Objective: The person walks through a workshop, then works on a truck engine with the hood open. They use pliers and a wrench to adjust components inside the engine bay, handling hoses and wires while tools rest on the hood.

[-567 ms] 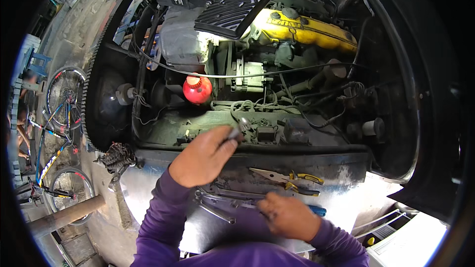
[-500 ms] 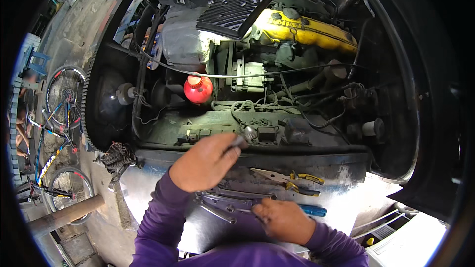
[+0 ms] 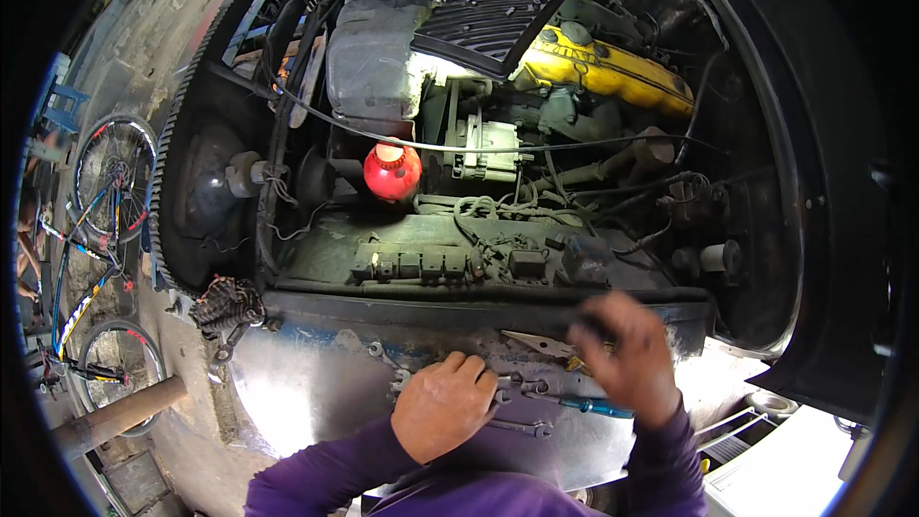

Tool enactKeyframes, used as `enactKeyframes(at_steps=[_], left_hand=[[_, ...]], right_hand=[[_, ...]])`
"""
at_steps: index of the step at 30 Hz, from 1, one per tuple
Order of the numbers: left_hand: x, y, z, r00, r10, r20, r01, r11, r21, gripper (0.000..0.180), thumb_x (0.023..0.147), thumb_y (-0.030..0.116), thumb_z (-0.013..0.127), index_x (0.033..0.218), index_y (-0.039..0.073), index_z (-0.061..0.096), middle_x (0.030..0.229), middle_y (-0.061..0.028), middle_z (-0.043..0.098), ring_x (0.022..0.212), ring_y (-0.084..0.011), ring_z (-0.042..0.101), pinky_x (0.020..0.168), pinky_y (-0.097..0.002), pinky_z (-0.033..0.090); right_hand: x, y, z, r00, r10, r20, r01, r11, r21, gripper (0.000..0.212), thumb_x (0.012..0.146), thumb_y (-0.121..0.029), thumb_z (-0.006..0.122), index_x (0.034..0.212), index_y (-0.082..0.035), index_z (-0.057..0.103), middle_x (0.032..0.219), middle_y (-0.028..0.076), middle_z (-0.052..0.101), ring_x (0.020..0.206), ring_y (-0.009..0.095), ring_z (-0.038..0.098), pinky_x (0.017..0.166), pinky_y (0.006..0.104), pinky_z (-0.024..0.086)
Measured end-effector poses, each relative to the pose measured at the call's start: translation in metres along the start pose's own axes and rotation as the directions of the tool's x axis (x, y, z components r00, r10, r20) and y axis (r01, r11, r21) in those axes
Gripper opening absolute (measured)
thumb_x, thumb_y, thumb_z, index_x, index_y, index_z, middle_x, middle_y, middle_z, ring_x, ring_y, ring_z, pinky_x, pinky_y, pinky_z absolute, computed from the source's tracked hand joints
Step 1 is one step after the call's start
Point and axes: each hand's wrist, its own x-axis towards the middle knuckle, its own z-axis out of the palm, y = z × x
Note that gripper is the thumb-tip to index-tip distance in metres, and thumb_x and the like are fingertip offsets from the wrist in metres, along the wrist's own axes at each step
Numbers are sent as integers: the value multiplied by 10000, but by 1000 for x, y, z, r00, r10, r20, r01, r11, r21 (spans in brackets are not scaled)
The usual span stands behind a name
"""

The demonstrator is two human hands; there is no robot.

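Note:
My left hand (image 3: 445,407) is down among several metal wrenches (image 3: 525,427) on the silvery front panel (image 3: 306,373). Its fingers curl closed over them, and whatever it grips is hidden beneath. My right hand (image 3: 632,354) is raised over the panel's right part and smeared by motion. Something dark shows at its fingertips, too blurred to name. Partly under it lie pliers (image 3: 541,343) with yellow-and-black handles. A screwdriver (image 3: 593,406) with a blue handle rests just below it, beside the wrenches.
Beyond the panel is an open engine bay with a yellow engine cover (image 3: 613,77), a red round bottle (image 3: 392,172) and an alternator (image 3: 488,148). A thin cable (image 3: 450,147) crosses it. A black ribbed tray (image 3: 493,14) holds small parts. A bicycle (image 3: 115,196) stands at left.
My left hand has come down from the bay's edge onto the wrenches; the metal piece it held is out of sight. My right hand has moved from the wrenches up and right over the pliers.

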Motion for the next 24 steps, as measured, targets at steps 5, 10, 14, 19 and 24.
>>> enactKeyframes(at_steps=[5,10,14,19,24], left_hand=[[64,-48,-21,997,-37,-66,34,998,-49,306,814,263,737,953,1,662,999,-168,625,950,-342,638,773,-447,560],[209,-164,13,965,-257,-60,262,959,112,425,894,197,626,1259,-5,545,1171,-263,575,1086,-445,601,948,-493,511],[278,-220,43,858,-492,-149,512,844,159,413,906,202,631,1241,-11,520,1234,-258,564,1189,-402,607,969,-472,522],[320,-269,38,696,-518,-498,515,843,-157,337,884,201,616,1164,14,613,1203,-236,611,1123,-418,634,970,-480,516],[319,-291,23,876,-324,-358,319,945,-74,405,866,216,655,1219,20,698,1145,-247,697,1080,-381,677,958,-443,520]], right_hand=[[108,90,33,962,19,273,41,976,-213,315,897,-232,661,1099,11,667,985,225,696,982,412,662,867,469,525],[208,159,117,707,153,690,138,928,-347,291,861,-189,599,998,34,727,1045,255,708,976,398,685,849,462,544],[246,187,162,724,446,526,-166,853,-494,366,908,-208,547,1163,5,699,1188,232,695,1103,363,681,941,433,537],[266,200,184,902,204,380,-131,969,-210,374,946,-326,561,1062,-11,725,1078,244,714,1030,372,692,887,433,551],[272,207,193,920,119,374,-52,981,-185,393,942,-369,580,969,-7,729,1000,240,715,943,394,684,835,455,548]])
